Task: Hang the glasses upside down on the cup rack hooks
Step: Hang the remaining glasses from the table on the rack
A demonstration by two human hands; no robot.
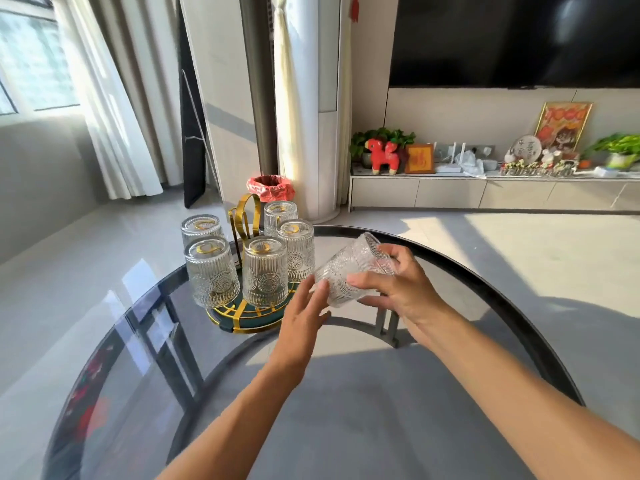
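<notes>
1. The round smoked-glass surface (346, 427) fills the foreground, with grey floor showing through it.
2. Just right of the cup rack (242, 271), the right hand (398, 289) has its fingers (363, 280) wrapped around a tilted glass (349, 271); the left hand (304, 310) touches its lower end, fingers spread.
3. Five glasses (265, 268) hang upside down on the rack.
4. Behind the rack: a red-lined bin (270, 187), curtains, a low TV cabinet (485, 192).
</notes>
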